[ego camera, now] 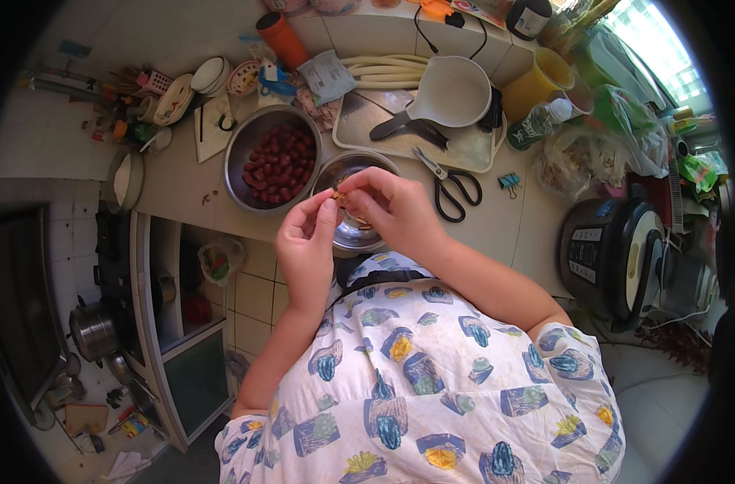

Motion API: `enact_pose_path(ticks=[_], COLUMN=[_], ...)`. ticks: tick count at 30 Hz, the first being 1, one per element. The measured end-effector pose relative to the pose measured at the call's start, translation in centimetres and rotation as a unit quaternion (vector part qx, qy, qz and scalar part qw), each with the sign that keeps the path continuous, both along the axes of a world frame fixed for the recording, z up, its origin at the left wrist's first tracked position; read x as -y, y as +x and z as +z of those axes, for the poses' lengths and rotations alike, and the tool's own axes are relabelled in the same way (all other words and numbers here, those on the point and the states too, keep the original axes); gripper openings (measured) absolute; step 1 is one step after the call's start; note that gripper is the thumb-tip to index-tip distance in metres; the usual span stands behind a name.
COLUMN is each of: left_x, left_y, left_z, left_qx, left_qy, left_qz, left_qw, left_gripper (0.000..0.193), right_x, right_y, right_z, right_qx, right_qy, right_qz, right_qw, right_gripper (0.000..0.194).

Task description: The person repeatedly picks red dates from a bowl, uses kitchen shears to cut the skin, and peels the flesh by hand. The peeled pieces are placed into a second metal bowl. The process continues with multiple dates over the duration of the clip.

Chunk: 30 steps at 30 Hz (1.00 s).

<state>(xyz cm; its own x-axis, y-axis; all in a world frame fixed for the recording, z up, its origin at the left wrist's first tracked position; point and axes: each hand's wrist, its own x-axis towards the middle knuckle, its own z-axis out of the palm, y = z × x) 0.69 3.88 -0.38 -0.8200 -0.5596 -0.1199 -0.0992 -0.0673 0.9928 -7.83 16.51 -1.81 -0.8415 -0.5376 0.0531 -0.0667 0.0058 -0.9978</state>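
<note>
Both my hands meet over a small metal bowl (353,243) that has some reddish-brown and pale pieces in it. My left hand (310,233) pinches a small yellowish-brown piece of food (338,195) between thumb and forefinger. The fingertips of my right hand (388,209) grip the same piece from the other side; what it is exactly is too small to tell. Left of the small bowl, a larger metal bowl (230,158) holds many dark red jujubes (279,163). Scissors with black handles (449,181) lie open on the counter, right of my right hand.
Behind the bowls, a metal tray (464,156) carries a pale saucepan (455,91). A binder clip (510,183), a plastic bottle (539,124) and an electric pressure cooker (609,254) stand or lie to the right. A notepad (210,136) and a round dish (125,181) are at the left.
</note>
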Motion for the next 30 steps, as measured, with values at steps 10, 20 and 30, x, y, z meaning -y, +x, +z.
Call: enact_pose_path(ticks=[10, 20, 30], left_x=[0.5, 0.3, 0.7], left_y=[0.2, 0.2, 0.3], left_z=[0.3, 0.3, 0.8], left_qx=[-0.026, -0.015, -0.027], left_qy=[-0.437, -0.402, -0.452], left_qz=[-0.027, -0.016, -0.017], left_qw=[0.899, 0.915, 0.892], left_gripper=[0.02, 0.014, 0.017], right_x=[-0.2, -0.2, -0.1], right_y=[-0.8, -0.8, -1.5], right_z=[1.0, 0.2, -0.1], right_qx=[-0.002, 0.067, 0.148], right_qy=[0.059, 0.044, 0.016], right_qz=[0.04, 0.069, 0.133], right_qw=[0.997, 0.994, 0.98], right_gripper=[0.016, 0.021, 0.024])
